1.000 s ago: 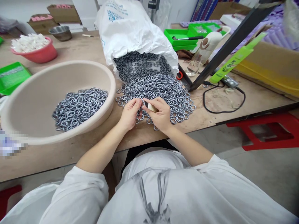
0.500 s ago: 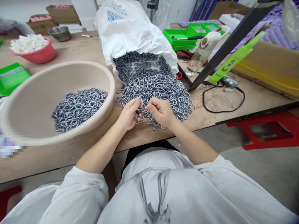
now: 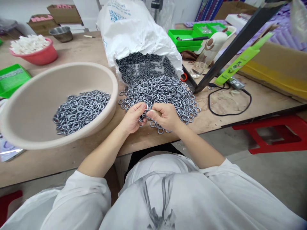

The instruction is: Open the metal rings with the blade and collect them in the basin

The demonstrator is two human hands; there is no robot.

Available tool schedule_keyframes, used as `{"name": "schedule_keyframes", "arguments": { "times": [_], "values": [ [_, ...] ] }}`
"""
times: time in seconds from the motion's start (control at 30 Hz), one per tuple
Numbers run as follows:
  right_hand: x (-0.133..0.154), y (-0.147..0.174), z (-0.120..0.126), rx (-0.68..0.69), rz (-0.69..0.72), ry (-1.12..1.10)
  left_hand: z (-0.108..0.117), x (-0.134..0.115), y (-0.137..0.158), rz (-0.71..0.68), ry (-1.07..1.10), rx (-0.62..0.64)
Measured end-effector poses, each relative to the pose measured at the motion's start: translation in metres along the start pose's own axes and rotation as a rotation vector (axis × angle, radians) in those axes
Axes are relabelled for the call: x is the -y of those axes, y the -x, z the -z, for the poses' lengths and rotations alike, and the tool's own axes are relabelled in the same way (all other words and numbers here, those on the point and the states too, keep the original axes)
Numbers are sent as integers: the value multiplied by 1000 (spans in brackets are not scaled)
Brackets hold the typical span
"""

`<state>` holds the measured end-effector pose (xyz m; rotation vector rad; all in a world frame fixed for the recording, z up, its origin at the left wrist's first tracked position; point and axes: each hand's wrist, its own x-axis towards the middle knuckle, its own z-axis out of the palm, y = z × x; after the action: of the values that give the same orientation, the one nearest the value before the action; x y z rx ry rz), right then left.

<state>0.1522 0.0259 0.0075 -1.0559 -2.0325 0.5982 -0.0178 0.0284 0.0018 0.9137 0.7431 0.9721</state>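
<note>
My left hand [image 3: 133, 117] is closed around a few grey rings [image 3: 141, 118], mostly covered by its fingers. One ring edge [image 3: 147, 105] shows at the thumb tip. Close against it, my right hand [image 3: 165, 116] is closed in a pinch; a thin, pale sliver [image 3: 149, 110] sticks out from its fingertips toward the left thumb. The rest of that piece is hidden, so its kind is unclear. Both hands are over the near edge of a heap of grey metallic-looking rings [image 3: 165, 88], which spills from the mouth of a white sack [image 3: 141, 32].
To the left, a large beige basin [image 3: 31, 95] holds many more grey rings. A red bowl [image 3: 45, 56] of white pieces and a metal bowl [image 3: 61, 34] stand behind it. At right are a slanted black bar [image 3: 230, 48], a lime-green fan-like device [image 3: 242, 60] and a black cable [image 3: 209, 102].
My right hand has turned slightly and come nearer the left thumb; the pale sliver now shows between the hands. My left hand has barely moved.
</note>
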Motion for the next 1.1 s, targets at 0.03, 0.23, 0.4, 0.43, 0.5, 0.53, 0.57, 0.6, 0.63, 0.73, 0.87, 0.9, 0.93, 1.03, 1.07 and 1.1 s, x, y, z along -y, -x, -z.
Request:
{"name": "schedule_keyframes", "arguments": {
  "times": [0.03,0.23,0.4,0.43,0.5,0.53,0.57,0.6,0.63,0.73,0.87,0.9,0.93,1.03,1.07,1.1],
  "values": [
    [0,1,0,-10,7,12,0,0,0,1,2,-3],
    [-2,2,-1,-46,22,29,-3,1,0,-4,15,-14],
    [-2,2,-2,-31,18,48,-2,2,-1,6,15,-15],
    [-2,2,-2,-30,18,52,-1,2,-1,9,13,-12],
    [-1,2,-2,-19,17,51,1,2,-1,13,8,-7],
    [-1,1,-2,-11,11,44,1,2,-1,13,5,-1],
    [-3,0,-1,-11,-4,32,1,2,0,10,0,12],
    [-7,-2,-1,-27,-29,16,1,2,1,8,-11,42],
    [-11,-4,0,-63,-61,-6,0,2,3,10,-27,86],
    [-29,-8,2,-214,-165,-116,-4,3,6,43,-71,227],
    [-33,-2,3,-239,-136,-266,-6,5,6,45,-33,162],
    [-29,1,2,-218,-96,-294,-5,5,5,42,-25,134],
    [-23,4,1,-189,-53,-316,-4,6,4,40,-19,114],
    [-6,8,-1,-119,28,-335,-3,7,2,53,-4,92],
    [-2,8,-1,-114,29,-339,-2,8,2,58,0,91],
    [0,8,-2,-116,17,-348,-2,8,2,64,2,89]
  ]
}}
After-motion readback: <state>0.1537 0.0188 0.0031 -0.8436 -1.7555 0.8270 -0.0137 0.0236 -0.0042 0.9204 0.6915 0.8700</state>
